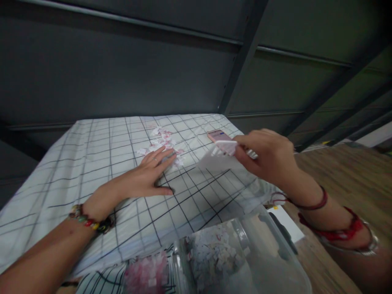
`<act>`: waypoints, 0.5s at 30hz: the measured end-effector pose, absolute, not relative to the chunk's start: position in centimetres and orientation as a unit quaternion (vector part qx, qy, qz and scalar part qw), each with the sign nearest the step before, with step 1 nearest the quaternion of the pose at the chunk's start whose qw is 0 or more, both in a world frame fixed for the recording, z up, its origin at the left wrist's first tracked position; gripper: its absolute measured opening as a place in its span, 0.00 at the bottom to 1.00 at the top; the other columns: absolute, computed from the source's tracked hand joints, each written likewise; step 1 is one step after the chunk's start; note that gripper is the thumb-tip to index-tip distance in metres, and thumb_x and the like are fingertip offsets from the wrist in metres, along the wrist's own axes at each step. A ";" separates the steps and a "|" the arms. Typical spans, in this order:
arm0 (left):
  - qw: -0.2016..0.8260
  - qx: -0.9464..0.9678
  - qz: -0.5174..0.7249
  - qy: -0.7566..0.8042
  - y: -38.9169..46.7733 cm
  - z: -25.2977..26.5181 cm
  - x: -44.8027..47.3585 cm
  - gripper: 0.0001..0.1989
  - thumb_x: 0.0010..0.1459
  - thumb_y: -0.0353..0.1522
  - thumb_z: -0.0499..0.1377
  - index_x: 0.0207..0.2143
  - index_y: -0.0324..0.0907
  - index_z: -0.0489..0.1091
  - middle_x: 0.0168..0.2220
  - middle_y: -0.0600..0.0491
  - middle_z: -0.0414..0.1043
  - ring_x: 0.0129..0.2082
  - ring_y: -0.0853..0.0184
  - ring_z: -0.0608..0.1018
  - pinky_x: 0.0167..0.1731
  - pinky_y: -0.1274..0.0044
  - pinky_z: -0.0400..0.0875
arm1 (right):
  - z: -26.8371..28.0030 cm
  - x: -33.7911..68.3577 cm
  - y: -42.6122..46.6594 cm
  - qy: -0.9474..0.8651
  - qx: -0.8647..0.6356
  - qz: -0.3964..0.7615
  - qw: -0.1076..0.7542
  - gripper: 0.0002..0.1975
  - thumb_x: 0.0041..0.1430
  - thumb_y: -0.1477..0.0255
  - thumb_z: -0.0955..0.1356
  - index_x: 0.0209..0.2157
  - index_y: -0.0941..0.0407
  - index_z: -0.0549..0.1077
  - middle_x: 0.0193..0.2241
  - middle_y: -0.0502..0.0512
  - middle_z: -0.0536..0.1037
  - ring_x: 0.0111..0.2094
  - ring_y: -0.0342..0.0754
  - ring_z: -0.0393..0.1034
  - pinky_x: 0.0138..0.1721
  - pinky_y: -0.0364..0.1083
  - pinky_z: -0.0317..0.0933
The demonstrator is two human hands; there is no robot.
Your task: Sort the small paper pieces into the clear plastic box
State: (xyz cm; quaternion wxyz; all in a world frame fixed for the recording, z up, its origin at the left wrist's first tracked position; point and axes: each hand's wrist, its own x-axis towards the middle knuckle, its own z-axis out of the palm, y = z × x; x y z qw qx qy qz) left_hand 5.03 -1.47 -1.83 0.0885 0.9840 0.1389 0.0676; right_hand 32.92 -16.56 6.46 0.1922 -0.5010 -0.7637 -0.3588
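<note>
My left hand (pixel 154 173) lies flat on the white checked cloth (pixel 107 163), fingers spread and holding nothing. Its fingertips touch a loose pile of small white and pink paper scraps (pixel 161 141). My right hand (pixel 265 155) is raised over the right side of the cloth, pinching a thin white, partly see-through piece (pixel 222 157) with slots near its top edge. Blur hides its exact kind. Behind it lies a pink-edged phone (pixel 219 134), screen up.
A clear plastic box (pixel 275 249) at the front holds a heap of paper scraps (pixel 214 253). Left of it are pink pieces (pixel 148 271). Dark panels (pixel 122 61) rise behind the cloth. Wooden floor (pixel 352 175) shows at right, with a white flat thing (pixel 288 222) beside the box.
</note>
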 end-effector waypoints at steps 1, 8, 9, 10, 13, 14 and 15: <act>0.086 0.983 0.060 0.153 -1.3 -1.9 4.9 0.48 0.59 0.56 0.53 0.69 0.39 0.35 0.69 0.35 0.35 0.68 0.44 0.38 0.62 0.53 0.39 | 6.2 33.1 -15.5 -0.753 -0.519 -0.361 0.184 0.10 0.61 0.73 0.60 0.31 0.57 0.72 0.22 0.52 0.74 0.25 0.44 0.66 0.29 0.45 0.57; 0.084 0.977 0.041 0.190 -0.8 -2.0 4.4 0.53 0.56 0.62 0.49 0.69 0.36 0.36 0.69 0.32 0.34 0.67 0.40 0.38 0.61 0.52 0.43 | 4.5 32.6 -10.8 -0.727 -0.569 -0.357 0.146 0.13 0.58 0.74 0.59 0.28 0.58 0.74 0.23 0.56 0.74 0.26 0.46 0.64 0.29 0.46 0.53; 0.082 0.978 0.040 0.190 -0.8 -1.9 4.4 0.53 0.56 0.62 0.49 0.69 0.36 0.36 0.69 0.32 0.34 0.67 0.40 0.38 0.62 0.52 0.42 | 4.3 32.4 -10.9 -0.728 -0.567 -0.357 0.147 0.13 0.58 0.74 0.59 0.27 0.58 0.74 0.22 0.55 0.74 0.25 0.46 0.64 0.29 0.45 0.52; 0.081 0.978 0.036 0.190 -0.9 -1.9 4.4 0.53 0.55 0.62 0.49 0.68 0.35 0.36 0.69 0.32 0.34 0.67 0.41 0.38 0.62 0.53 0.42 | 4.2 32.3 -11.2 -0.729 -0.565 -0.357 0.148 0.13 0.58 0.74 0.59 0.26 0.58 0.73 0.22 0.55 0.74 0.25 0.45 0.63 0.29 0.45 0.52; 0.078 0.978 0.030 0.191 -0.9 -1.8 4.4 0.53 0.55 0.62 0.49 0.69 0.36 0.36 0.69 0.33 0.34 0.67 0.42 0.37 0.62 0.54 0.41 | 4.1 32.0 -12.6 -0.736 -0.550 -0.362 0.158 0.13 0.58 0.75 0.59 0.24 0.57 0.72 0.20 0.53 0.73 0.23 0.44 0.63 0.27 0.44 0.52; 0.078 0.978 0.030 0.192 -0.9 -1.8 4.4 0.53 0.55 0.62 0.50 0.69 0.37 0.36 0.69 0.34 0.34 0.67 0.42 0.36 0.62 0.54 0.41 | 4.2 31.9 -13.0 -0.739 -0.542 -0.366 0.161 0.14 0.58 0.74 0.59 0.24 0.57 0.72 0.20 0.52 0.73 0.23 0.43 0.62 0.27 0.43 0.51; 0.077 0.978 0.031 0.193 -0.9 -1.8 4.4 0.53 0.55 0.62 0.50 0.69 0.38 0.35 0.69 0.35 0.34 0.67 0.42 0.36 0.62 0.54 0.41 | 4.3 31.9 -13.4 -0.740 -0.536 -0.372 0.162 0.14 0.59 0.74 0.59 0.25 0.57 0.72 0.19 0.51 0.72 0.22 0.43 0.62 0.26 0.43 0.51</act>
